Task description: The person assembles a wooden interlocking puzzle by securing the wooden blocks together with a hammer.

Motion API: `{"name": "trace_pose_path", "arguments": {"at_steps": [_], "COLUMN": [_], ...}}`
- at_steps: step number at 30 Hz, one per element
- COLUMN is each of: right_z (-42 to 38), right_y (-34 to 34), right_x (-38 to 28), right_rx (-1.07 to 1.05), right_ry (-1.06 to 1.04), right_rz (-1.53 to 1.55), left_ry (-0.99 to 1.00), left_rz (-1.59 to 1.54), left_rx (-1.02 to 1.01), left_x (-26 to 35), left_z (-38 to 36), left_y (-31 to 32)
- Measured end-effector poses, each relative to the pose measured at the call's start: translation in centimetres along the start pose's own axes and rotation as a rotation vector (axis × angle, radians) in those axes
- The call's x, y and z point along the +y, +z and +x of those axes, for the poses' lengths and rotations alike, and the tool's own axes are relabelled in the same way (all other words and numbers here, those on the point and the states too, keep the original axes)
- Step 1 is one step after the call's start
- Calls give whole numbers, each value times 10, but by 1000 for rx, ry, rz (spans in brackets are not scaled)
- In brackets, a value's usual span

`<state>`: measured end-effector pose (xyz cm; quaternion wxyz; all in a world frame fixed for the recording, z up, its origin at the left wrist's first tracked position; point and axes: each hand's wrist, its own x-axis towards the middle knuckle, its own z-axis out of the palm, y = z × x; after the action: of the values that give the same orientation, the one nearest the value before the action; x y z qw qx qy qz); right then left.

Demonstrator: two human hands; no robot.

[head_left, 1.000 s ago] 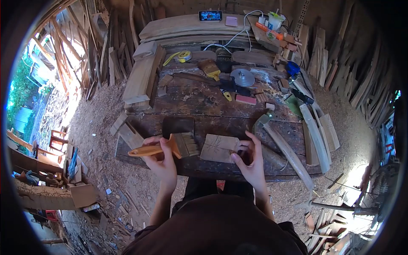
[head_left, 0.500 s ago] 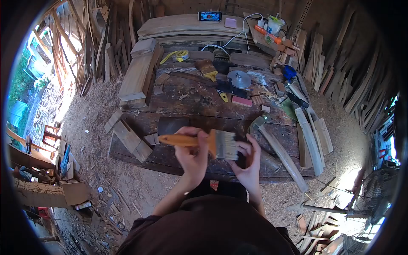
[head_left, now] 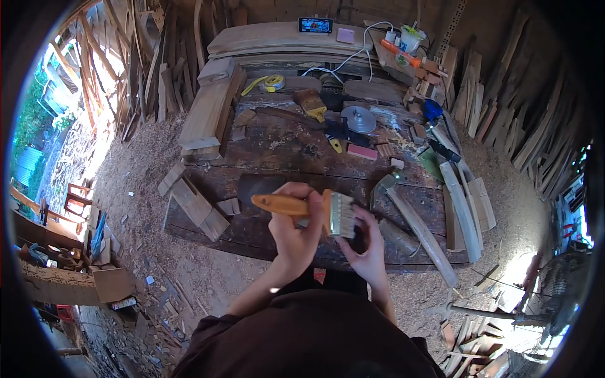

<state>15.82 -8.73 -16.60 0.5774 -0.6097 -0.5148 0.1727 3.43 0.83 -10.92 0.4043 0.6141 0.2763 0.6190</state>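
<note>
A wide paintbrush (head_left: 283, 205) with an orange wooden handle, metal band and pale bristles lies sideways before me, over the front of the dark workbench (head_left: 265, 148). My left hand (head_left: 295, 236) is closed around the handle near the metal band. At the other end, my right hand (head_left: 368, 249) curls its thumb and fingers around the bristle tips, partly hidden behind them. Just right of that hand, a hammer (head_left: 419, 233) with a long wooden handle lies on the bench. A dark flat piece (head_left: 257, 186) rests behind my left hand.
Farther back lie a second brush (head_left: 311, 106), a metal disc (head_left: 359, 119), a pink block (head_left: 362, 152) and a yellow tape measure (head_left: 272, 82). Thick planks (head_left: 208, 123) line the left side. A phone (head_left: 315, 25) stands at the back. Wood pieces (head_left: 192, 205) overhang the left front.
My left hand and the paintbrush have shifted slightly to the right. My right hand stays at the bristles, its fingers drawn in a little. The whole view has shifted slightly.
</note>
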Motion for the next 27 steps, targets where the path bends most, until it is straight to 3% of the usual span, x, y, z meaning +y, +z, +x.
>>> {"name": "trace_pose_path", "arguments": {"at_steps": [2,5,11,14,17,20,23,27], "right_z": [3,6,33,47,50,56,58,29], "right_y": [-1,-5,5,23,33,20,8,8], "right_x": [-2,-6,-44,-47,-35,-45,-50,-5], "right_rx": [-42,-87,-160,-131,-273,-282,-235,-105], "right_ry": [-41,-54,-275,-321,-166,-203,-76,38], "right_rz": [-28,-78,-443,-502,-583,-464,118,279], "left_ry": [158,-3,7,43,-1,-80,51,70], "left_rz": [296,76,308,320,230,117,-11,-156], "left_rx": [43,263,536,505,435,439,330,211], "left_x": [-19,-22,4,5,8,16,27,29], "left_z": [2,5,0,-6,-7,6,25,28], "left_y": [-15,-55,-135,-141,-125,-104,-74,-28]}}
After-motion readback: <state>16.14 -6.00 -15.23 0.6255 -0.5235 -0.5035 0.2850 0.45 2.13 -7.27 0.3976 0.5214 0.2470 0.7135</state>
